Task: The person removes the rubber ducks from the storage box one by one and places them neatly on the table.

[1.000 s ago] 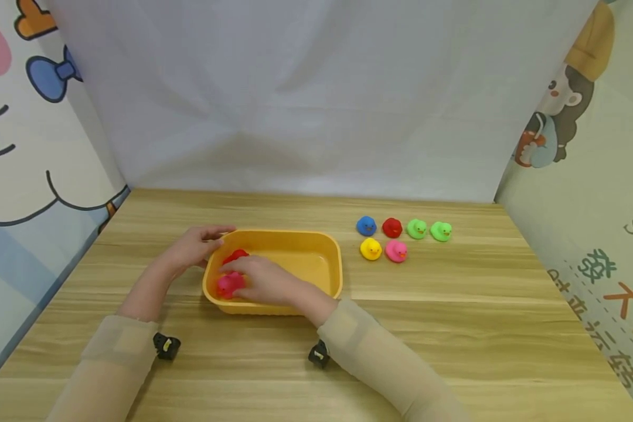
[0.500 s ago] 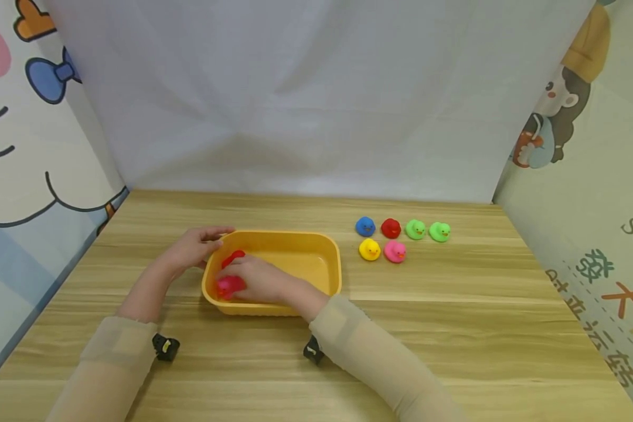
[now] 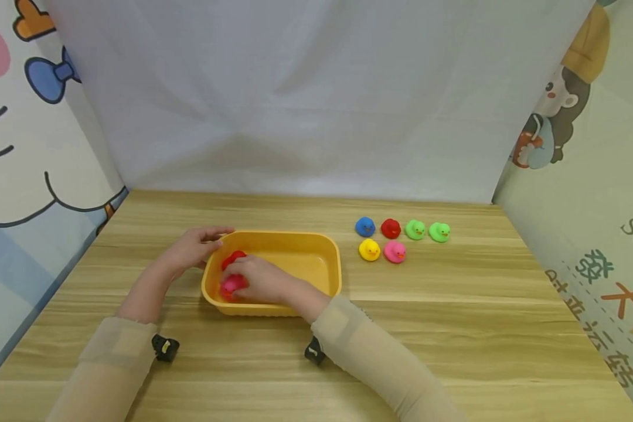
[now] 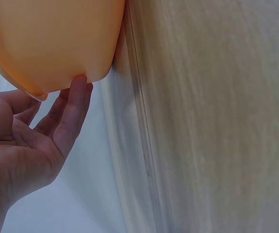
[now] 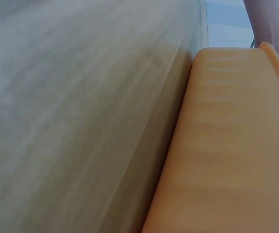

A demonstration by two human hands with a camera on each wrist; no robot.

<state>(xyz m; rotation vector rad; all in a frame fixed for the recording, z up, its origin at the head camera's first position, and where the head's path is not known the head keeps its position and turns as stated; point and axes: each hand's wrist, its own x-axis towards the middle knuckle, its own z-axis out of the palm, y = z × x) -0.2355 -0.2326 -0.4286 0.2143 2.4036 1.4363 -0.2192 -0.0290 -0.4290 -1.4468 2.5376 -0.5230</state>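
Note:
A yellow plastic basin [image 3: 295, 266] stands on the wooden table. My left hand [image 3: 190, 249] holds its far left corner, thumb at the rim; in the left wrist view its fingertips [image 4: 78, 82] press the outer wall. Reaching over the near rim, my right hand [image 3: 261, 278] grips a pink rubber duck [image 3: 233, 285] low in the basin's left end. Its fingers partly cover that duck. Just behind it lies a red rubber duck [image 3: 234, 258], half hidden by the same hand. The right wrist view has only the basin's outer side [image 5: 221, 145], with the right hand out of sight.
Right of the basin, several rubber ducks sit in two rows: a blue duck [image 3: 365, 227], a red duck [image 3: 391, 228] and two green ducks [image 3: 415, 230] behind, a yellow duck [image 3: 370, 250] and a pink duck [image 3: 395, 252] in front. A white cloth [image 3: 316, 117] hangs behind the table.
Inside the basin, my right hand and the pink duck have shifted slightly right, after a small dip. The left hand keeps its place on the corner.

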